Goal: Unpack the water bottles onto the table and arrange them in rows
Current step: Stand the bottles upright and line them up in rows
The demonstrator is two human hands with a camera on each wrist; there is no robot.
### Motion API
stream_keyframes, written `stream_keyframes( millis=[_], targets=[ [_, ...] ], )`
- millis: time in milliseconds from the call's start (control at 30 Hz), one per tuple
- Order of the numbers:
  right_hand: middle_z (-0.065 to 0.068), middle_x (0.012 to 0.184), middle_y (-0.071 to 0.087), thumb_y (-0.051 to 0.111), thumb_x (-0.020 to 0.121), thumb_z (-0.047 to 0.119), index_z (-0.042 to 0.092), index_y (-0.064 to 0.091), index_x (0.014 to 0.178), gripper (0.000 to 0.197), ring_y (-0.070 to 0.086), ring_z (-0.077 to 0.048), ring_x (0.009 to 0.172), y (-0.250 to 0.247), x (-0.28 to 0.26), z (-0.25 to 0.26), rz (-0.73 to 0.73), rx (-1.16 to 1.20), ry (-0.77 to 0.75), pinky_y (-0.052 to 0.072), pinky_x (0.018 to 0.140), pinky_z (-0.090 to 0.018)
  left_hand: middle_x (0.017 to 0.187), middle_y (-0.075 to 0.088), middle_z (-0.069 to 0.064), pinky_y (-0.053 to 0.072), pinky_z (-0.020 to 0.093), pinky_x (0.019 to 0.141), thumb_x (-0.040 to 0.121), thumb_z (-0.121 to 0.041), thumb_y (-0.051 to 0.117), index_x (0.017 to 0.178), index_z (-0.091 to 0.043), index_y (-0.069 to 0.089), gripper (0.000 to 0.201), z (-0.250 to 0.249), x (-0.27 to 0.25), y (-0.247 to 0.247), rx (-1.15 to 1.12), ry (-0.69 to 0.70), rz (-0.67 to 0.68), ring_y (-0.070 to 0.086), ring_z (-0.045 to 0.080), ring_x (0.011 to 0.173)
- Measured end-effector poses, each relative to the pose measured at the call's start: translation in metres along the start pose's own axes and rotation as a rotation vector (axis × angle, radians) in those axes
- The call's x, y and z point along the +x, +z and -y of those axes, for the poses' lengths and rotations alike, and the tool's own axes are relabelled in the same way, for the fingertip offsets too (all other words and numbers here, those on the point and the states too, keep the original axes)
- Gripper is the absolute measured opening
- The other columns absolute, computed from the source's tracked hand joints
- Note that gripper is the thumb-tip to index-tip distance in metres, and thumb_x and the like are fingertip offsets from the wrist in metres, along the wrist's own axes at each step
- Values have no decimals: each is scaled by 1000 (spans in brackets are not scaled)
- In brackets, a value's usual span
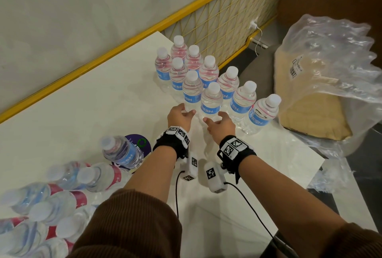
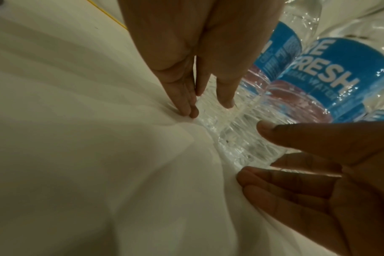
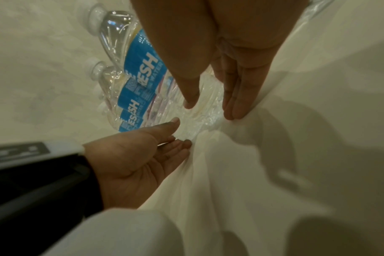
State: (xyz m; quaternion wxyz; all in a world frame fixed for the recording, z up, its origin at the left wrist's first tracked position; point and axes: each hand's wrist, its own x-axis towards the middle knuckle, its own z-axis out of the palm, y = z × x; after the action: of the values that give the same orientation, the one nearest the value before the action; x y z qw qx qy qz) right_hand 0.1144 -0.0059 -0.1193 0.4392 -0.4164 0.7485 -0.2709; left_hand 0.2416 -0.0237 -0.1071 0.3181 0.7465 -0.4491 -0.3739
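- Ten water bottles stood upright on the white table (image 1: 86, 102) in two slanting rows near its far right corner. The nearest bottle (image 1: 211, 102) of the left-hand row was flanked by both hands.
- Left hand (image 1: 180, 116): fingers straight and held together, tips low by the bottle's base, thumb apart. No curl round the bottle. In the right wrist view the palm faced up and the fingers seemed to be just off the plastic; contact could not be confirmed.
- Right hand (image 1: 221, 123): likewise flat, fingers together and pointing down beside the base, thumb spread. It held nothing.
- Judged step: squaring the nearest bottle into line with its row.
- One unpacked bottle (image 1: 122, 151) stood tilted at the near left, by the remaining pack (image 1: 41, 202), still in wrap. Much of the task was left.
- An empty plastic wrap (image 1: 330, 67) lay over a cardboard tray at the right.
- Risk: the bottles stood almost touching. A push at the base that ran too far could knock the neighbour (image 1: 192, 90) behind and topple several in a chain.
- Risk: the end bottle (image 1: 262, 113) of the right-hand row stood near the table edge. A sideways nudge from the right wrist could send it off.
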Motion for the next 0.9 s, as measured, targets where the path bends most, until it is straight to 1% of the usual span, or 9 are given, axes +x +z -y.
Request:
stream_keyframes(
  millis=[167, 333, 400, 467, 567, 633, 700, 767, 900],
  targets=[
    [-9, 98, 70, 65, 82, 44, 15, 38, 137, 67, 63, -25, 102, -3, 1, 0, 35, -19, 1, 46, 97, -37, 122, 60, 16, 42, 26, 91, 88, -12, 62, 130, -2, 51, 45, -2, -3, 0, 21, -12, 18, 60, 29, 110],
    [-11, 104, 68, 68, 80, 42, 11, 38, 137, 71, 63, -28, 104, -10, -5, -6, 96, -57, 1, 48, 97, -40, 135, 48, 12, 41, 25, 91, 88, -4, 56, 137, -5, 42, 50, -5, -18, -4, -15, -67, 34, 58, 24, 113],
    [-12, 103, 68, 71, 79, 36, 13, 46, 129, 60, 64, -30, 101, -11, -14, -10, 148, -64, -2, 49, 95, -43, 136, 47, 11, 40, 23, 88, 89, -4, 55, 135, -7, 44, 48, -12, -28, -9, -37, -71, 34, 57, 24, 113],
    [-12, 101, 68, 72, 78, 29, 16, 55, 116, 43, 65, -30, 96, -11, -28, -12, 233, -99, -28, 52, 91, -42, 136, 49, 9, 38, 21, 87, 89, -4, 54, 132, -8, 47, 44, -22, -40, -19, -60, -50, 37, 57, 25, 113],
    [-14, 98, 70, 70, 80, 21, 17, 59, 101, 24, 61, -25, 82, -11, -61, -9, 339, -194, -144, 51, 80, -33, 131, 55, 7, 43, 27, 96, 89, -5, 55, 125, -8, 53, 36, -40, -63, -44, -93, 29, 48, 59, 24, 110],
    [-10, 96, 69, 68, 82, 18, 15, 60, 102, 22, 57, -21, 80, -10, -89, -4, 405, -258, -241, 44, 73, -27, 127, 58, 5, 46, 31, 96, 89, -6, 56, 121, -8, 57, 31, -48, -83, -66, -118, 86, 39, 61, 22, 107],
    [-4, 91, 64, 65, 84, 15, 13, 61, 107, 23, 55, -18, 81, -8, -120, 0, 462, -330, -322, 40, 72, -23, 123, 60, 3, 46, 29, 93, 89, -6, 55, 117, -9, 59, 28, -52, -105, -89, -108, 135, 9, 61, 20, 104],
    [0, 89, 61, 60, 86, 12, 13, 61, 108, 22, 54, -17, 80, -7, -151, 3, 521, -364, -392, 41, 72, -23, 119, 62, 3, 47, 28, 91, 89, -6, 55, 114, -10, 61, 26, -49, -128, -111, -93, 168, -33, 62, 19, 99],
    [0, 96, 58, 61, 84, 12, 13, 58, 115, 31, 54, -16, 85, 2, -208, 6, 692, -463, -546, 41, 76, -22, 112, 66, 3, 48, 24, 87, 89, -6, 56, 108, -11, 64, 21, -33, -168, -153, -37, 195, -119, 61, 15, 88]
  ],
)
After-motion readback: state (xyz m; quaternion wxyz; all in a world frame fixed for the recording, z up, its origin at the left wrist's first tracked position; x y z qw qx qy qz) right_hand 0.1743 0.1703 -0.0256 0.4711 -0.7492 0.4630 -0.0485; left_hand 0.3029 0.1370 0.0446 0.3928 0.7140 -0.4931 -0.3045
